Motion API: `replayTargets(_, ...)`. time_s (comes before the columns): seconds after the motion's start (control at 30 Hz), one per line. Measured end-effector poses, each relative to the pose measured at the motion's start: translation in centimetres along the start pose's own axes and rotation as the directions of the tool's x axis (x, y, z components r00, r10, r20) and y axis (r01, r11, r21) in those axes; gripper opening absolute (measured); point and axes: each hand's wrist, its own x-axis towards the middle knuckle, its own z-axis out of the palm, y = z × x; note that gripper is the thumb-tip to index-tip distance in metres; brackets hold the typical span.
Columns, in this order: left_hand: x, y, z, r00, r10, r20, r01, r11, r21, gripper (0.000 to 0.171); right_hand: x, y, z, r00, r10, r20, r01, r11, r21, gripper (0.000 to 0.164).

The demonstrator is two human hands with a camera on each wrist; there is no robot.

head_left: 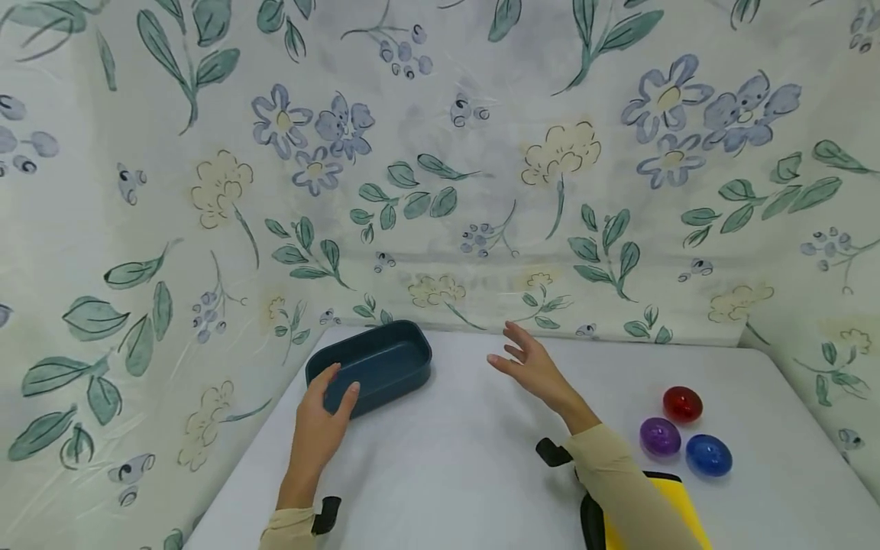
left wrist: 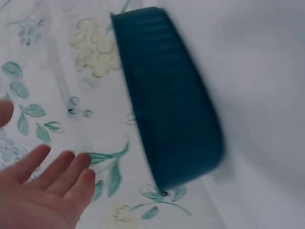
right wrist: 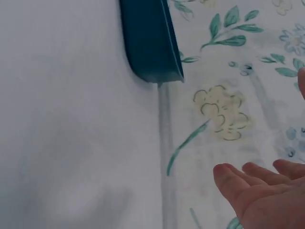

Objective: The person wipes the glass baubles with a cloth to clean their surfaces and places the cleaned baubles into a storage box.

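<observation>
In the head view, the tray [head_left: 374, 370] is seen at the far left of the surface [head_left: 447, 466], set at a slant close to the left edge. The left hand [head_left: 320, 428] is held at its near side with thumb and fingers apart; whether the rim is touched cannot be told from here. The right hand [head_left: 538, 374] is raised right of the tray, fingers parted, nothing held. To the right, the red egg [head_left: 683, 404], purple egg [head_left: 660, 437] and blue egg [head_left: 709, 455] are grouped near the yellow case [head_left: 678, 503], which is partly covered by the right sleeve [head_left: 622, 473]. If that forearm were swung right, an egg could be knocked and, being round, sent rolling.

In the left wrist view, the tray is shown blurred, with a gap left between it and the spread fingers. Were it bumped on the near side, it might be pushed over the surface's edge into the cloth [left wrist: 95, 114].

In the right wrist view, only one end of the tray is shown, well apart from the parted fingers. A one-handed shove at the other end would probably cause it to be twisted.
</observation>
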Motion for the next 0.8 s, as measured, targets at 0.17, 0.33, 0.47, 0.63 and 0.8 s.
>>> replayTargets(0.17,-0.9,-2.1,-0.8,0.976,-0.144,-0.162,0.117,0.98,-0.162,0.061,1.8,0.9,2.0,0.999,0.047,-0.028,-0.044,0.993,0.105,0.09)
replayTargets(0.33,-0.7,-3.7,-1.5,0.952,-0.281,-0.119,0.249,0.941,-0.228,0.076,3.5,2.1,3.6,0.996,0.075,-0.047,-0.067,0.984,0.165,0.089)
replayTargets(0.47,-0.5,-4.7,-1.6,0.93,-0.367,-0.028,0.347,0.9,-0.262,0.087,4.6,2.9,5.0,0.995,0.097,-0.025,-0.091,0.98,0.175,0.091)
replayTargets(0.63,-0.3,-5.6,-1.1,0.909,-0.415,0.045,0.411,0.87,-0.272,0.093,5.6,3.1,6.9,0.992,0.128,-0.018,-0.123,0.975,0.184,0.092)
replayTargets(0.8,0.0,-6.0,-0.7,0.899,-0.425,0.108,0.438,0.857,-0.273,0.101,6.4,3.1,8.6,0.99,0.144,-0.013,-0.139,0.972,0.188,0.09)
